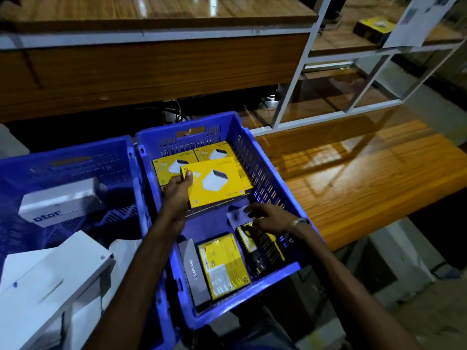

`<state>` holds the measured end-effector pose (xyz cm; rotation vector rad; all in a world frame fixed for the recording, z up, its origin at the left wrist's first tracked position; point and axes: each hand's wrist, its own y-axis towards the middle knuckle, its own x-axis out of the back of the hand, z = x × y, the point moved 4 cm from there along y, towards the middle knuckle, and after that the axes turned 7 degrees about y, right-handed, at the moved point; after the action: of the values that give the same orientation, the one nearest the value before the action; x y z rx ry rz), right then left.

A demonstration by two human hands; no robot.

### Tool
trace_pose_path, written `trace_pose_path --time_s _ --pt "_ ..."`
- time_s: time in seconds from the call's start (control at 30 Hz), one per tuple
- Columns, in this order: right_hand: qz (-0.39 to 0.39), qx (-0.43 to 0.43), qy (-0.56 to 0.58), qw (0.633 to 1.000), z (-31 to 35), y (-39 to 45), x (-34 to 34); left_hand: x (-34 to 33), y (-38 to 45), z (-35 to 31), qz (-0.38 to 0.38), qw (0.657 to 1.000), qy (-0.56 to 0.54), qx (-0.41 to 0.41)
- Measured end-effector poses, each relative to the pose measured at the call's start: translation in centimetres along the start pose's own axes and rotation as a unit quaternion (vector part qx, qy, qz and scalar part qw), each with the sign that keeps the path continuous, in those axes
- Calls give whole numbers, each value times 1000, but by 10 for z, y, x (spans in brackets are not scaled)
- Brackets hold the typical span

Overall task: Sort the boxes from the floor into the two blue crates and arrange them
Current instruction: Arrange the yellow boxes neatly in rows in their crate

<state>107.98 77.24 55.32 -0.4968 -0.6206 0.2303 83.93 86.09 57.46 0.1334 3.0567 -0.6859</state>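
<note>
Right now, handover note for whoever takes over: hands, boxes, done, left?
Left hand grips a yellow box by its corner, over the right crate. Right hand rests, fingers spread, on a black box in that crate.
Done: yellow boxes at the right crate's far end, a grey box and others near; white boxes in the left crate.
Left: place the held box, tidy.

The blue slatted plastic crate on the left (pixel 83 152) is cut off by the frame's left edge, and the grey box inside it (pixel 59 204) shows only the letters "otor", the rest smeared. At lower left, the white cardboard boxes (pixel 50 286) run out of the frame. The right hand (pixel 267 219) covers part of a black-and-yellow box (pixel 262 246) and a blurred grey packet (pixel 236 215) whose print cannot be read.
</note>
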Motion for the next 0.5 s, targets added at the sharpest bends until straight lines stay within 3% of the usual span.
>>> trace_pose_path --time_s 0.1,0.23,0.3,0.4,0.47,0.5 --pt "57 2 -231 971 11 20 -23 1 1 2 -11 1000 -27 2" --pt "191 -27 -389 901 12 20 -39 -1 -4 2 -10 1000 -23 7" --pt "174 6 -465 868 22 7 -35 -2 -3 2 -16 999 -39 11" --pt "77 38 -537 839 34 -24 -20 -3 -4 1 -16 998 -55 11" --pt "99 78 -578 806 38 -53 -19 -1 0 4 -20 998 -57 9" --pt "108 140 -565 806 44 -70 -23 -1 1 4 -19 998 -55 6"
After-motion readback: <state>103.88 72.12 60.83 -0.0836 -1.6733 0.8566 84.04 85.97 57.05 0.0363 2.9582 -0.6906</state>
